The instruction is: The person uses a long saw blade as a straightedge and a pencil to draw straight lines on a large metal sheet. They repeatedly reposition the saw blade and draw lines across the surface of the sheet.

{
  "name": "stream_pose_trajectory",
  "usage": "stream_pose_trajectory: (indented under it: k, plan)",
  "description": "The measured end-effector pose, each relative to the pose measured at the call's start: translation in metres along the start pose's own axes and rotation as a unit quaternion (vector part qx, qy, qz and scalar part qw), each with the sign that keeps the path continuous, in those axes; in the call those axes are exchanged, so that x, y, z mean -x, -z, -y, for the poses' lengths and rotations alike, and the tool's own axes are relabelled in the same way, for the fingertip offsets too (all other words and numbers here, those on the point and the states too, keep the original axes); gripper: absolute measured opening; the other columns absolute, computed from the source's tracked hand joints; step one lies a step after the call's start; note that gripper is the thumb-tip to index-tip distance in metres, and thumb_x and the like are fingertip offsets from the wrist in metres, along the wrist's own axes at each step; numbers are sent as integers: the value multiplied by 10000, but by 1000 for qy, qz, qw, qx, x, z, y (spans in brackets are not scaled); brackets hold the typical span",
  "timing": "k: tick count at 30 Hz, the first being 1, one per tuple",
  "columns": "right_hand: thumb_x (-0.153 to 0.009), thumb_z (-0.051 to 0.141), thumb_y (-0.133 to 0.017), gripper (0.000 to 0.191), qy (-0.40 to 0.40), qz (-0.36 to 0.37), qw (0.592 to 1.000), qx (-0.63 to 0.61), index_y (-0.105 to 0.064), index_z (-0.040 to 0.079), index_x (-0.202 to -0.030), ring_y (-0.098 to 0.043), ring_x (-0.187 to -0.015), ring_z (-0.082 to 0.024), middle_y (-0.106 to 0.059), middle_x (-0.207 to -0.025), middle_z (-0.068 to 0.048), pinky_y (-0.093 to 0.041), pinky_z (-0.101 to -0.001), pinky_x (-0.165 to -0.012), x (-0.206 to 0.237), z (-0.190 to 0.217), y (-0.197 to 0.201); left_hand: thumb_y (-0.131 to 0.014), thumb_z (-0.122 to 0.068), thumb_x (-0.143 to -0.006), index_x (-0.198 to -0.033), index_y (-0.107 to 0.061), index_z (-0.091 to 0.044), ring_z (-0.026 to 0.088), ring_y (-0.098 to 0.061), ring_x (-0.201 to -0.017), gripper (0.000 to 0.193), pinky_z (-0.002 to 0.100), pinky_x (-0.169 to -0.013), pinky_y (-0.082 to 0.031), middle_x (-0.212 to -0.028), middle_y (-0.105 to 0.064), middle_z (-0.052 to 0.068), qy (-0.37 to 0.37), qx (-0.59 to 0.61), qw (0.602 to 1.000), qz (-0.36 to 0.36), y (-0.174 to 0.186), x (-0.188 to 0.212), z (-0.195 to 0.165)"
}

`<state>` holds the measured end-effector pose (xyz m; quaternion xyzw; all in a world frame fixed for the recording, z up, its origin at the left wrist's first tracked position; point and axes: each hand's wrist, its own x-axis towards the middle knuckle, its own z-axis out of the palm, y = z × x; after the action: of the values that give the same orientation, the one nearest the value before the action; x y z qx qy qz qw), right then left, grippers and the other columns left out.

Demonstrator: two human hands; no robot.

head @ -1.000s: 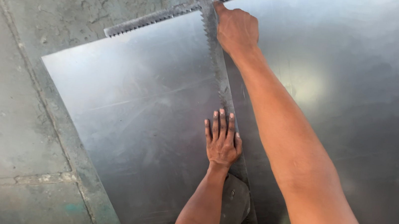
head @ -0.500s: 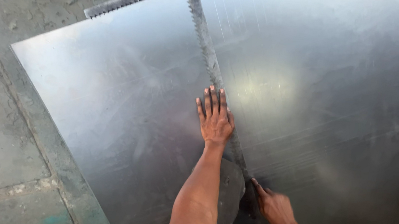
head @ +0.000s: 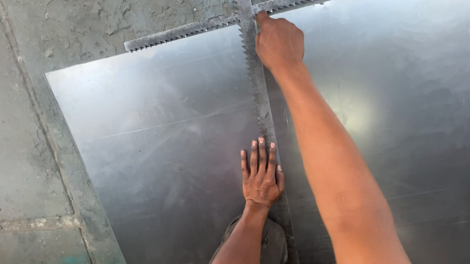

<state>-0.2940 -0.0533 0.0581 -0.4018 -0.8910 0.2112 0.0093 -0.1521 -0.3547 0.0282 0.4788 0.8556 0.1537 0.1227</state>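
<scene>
A: What did the head view show?

B: A metal sheet point(head: 152, 134) lay flat on a concrete floor point(head: 15, 142), beside a second sheet point(head: 415, 99) to its right. A toothed strip point(head: 255, 81) ran from far to near along the seam between them, crossed at the far end by another toothed strip point(head: 187, 29) lying along the sheets' far edge.

A: And the hands?

B: The left hand point(head: 261, 176) was pressed flat on the near part of the left sheet, fingers together and spread open, holding nothing, just beside the long strip. The right hand point(head: 279, 41) reached far, closed in a loose fist at the crossing of the strips; whether it gripped the strip could not be told.

A: Anything else?

B: A dark shoe point(head: 275, 248) showed near the left wrist.
</scene>
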Motion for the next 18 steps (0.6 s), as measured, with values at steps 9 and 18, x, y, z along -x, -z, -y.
stream_pose_trajectory:
  k: [9, 18]
  plan:
    - [-931, 207, -623, 418, -91, 157, 982, -44, -619, 154, -1346, -643, -580, -414, -666, -654, -205, -515, -546, -579, 459, -54, -31, -505, -233, -992, -1575, -411, -61, 346, -246, -1577, 616, 589, -1288, -140, -1666, -332, 189, -8, 15, 1000, -18, 8, 4, -3]
    - [-916, 193, -577, 651, -88, 174, 980, 41, -407, 218, -1544, -569, -561, -314, -687, -802, -116, -451, -459, -518, 819, -78, -61, -443, -237, -1052, -1641, -189, -24, 342, -48, -1604, 676, 564, -1293, 19, -1722, -103, 194, -5, -24, 996, 87, -2, 22, -10]
